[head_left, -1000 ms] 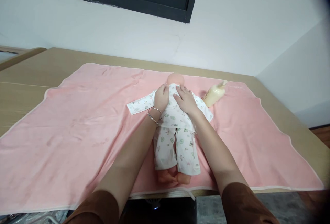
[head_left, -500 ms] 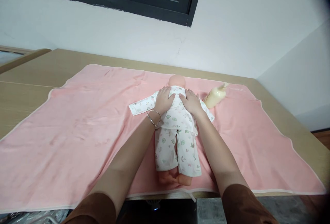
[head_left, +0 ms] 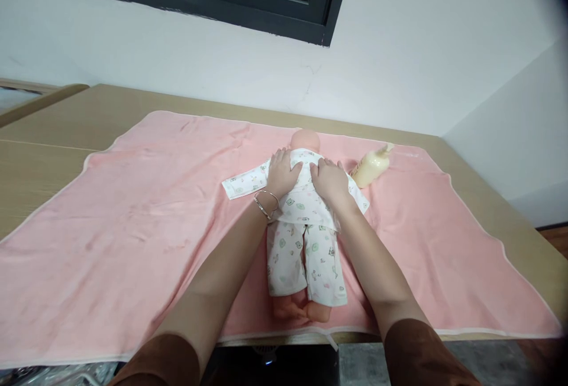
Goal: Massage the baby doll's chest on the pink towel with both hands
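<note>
A baby doll lies face down on a pink blanket, its head pointing away from me and its feet toward the near edge. It wears a white printed top and matching trousers. My left hand rests flat on the left side of its upper back, thumb stretched inward, with a bracelet on the wrist. On the right side of the back lies my right hand, its thumb out and its other fingertips partly hidden. Both hands press on the cloth without grasping it.
A cream pump bottle lies tilted on the blanket by the doll's right-hand sleeve. The wooden table meets a white wall at the back, under a dark window frame. A dark object stands below the near edge.
My right hand has slid slightly down the doll's back toward me, its fingers drawn in a little. The left hand stays nearly in place; doll and bottle have not moved.
</note>
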`<state>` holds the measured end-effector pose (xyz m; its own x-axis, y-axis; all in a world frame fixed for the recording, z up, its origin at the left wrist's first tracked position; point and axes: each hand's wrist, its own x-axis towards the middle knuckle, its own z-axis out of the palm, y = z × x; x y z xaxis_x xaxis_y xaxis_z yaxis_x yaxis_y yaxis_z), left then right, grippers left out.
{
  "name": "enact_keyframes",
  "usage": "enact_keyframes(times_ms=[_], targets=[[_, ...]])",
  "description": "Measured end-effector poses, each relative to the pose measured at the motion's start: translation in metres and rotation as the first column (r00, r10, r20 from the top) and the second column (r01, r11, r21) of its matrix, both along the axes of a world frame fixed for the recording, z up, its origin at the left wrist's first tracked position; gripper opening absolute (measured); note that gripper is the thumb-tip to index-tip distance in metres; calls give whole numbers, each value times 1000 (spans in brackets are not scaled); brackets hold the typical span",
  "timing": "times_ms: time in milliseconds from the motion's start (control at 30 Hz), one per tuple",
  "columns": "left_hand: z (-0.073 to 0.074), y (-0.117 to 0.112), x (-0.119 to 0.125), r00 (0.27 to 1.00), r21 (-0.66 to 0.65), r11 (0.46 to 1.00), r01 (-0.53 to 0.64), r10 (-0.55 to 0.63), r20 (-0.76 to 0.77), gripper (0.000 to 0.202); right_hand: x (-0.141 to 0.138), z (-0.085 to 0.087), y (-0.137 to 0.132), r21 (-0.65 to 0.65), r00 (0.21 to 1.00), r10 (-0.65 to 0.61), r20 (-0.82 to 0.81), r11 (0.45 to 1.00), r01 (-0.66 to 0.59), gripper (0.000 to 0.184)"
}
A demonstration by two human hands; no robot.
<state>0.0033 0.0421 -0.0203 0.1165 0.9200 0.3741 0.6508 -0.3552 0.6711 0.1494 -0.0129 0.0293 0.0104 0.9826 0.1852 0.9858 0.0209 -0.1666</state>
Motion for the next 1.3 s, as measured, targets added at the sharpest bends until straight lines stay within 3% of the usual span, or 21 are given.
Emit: enact_keyframes(times_ms=[133, 267, 433, 533, 733, 900, 1067, 1300], targets=[[2, -1, -1, 999, 40, 999, 26, -25, -22, 41, -8, 6, -7, 9, 999, -30, 26, 1000, 30, 52], [3, -1, -2, 1000, 77, 997, 30, -30, 0, 33, 7, -4, 9, -47, 997, 39, -68, 998, -42, 58], [8, -6, -1, 999, 74, 997, 21, -23, 27, 30, 21, -14, 22, -107, 990, 26, -139, 993, -41, 68], [12, -12, 1, 1000, 73, 997, -19, 17, 25, 28, 13, -5, 12, -82, 995, 28, -92, 996, -35, 60], [14, -12, 1, 999, 57, 997, -43, 44, -14, 25, -13, 15, -13, -78, 987, -150, 55, 985, 154, 56], [7, -2, -1, 998, 52, 998, -20, 22, -52, 40, 5, 2, 5, -83, 998, -31, -62, 996, 26, 60], [9, -3, 0, 996, 60, 998, -13, 18, -84, 35, 23, -14, 22, -119, 985, 5, -171, 993, -26, 70], [19, -13, 4, 992, 32, 998, -58, 61, -107, 33, -1, 2, -1, -25, 1000, -13, -2, 1000, 12, 57]])
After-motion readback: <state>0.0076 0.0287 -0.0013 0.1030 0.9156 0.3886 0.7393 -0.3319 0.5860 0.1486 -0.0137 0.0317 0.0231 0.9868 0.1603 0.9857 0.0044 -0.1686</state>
